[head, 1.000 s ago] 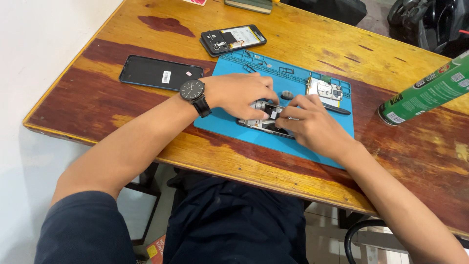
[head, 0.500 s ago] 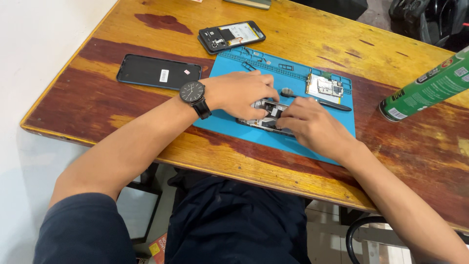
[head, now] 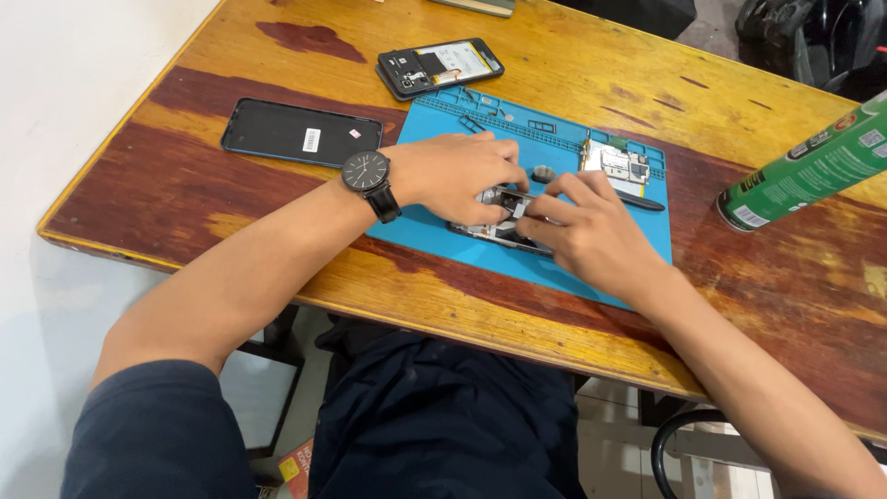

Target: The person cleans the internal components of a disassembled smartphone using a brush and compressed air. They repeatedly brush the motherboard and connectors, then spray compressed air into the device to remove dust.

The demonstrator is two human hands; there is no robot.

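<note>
Here, a worn wooden table (head: 277, 268) with dark red stains is seen from above, and a blue repair mat (head: 591, 268) is laid on it in front of the seated person. To the far right a green spray can (head: 804, 171) is lying on its side, well apart from the mat. A black phone screen panel (head: 300, 132) is placed flat just left of the mat, and an opened phone with its insides showing (head: 439, 66) is set beyond the mat's far corner. On the mat, a disassembled phone (head: 499, 222) is pinned between both hands. The left hand (head: 453, 176), with a black wristwatch (head: 368, 174) on its wrist, is curled over the phone's upper end, fingers pressed on it. The right hand (head: 591, 236) is closed on the phone's lower edge, fingertips pinched together. A small circuit board (head: 621, 164) and a round grey part (head: 543, 173) are left near the mat's far edge.
</note>
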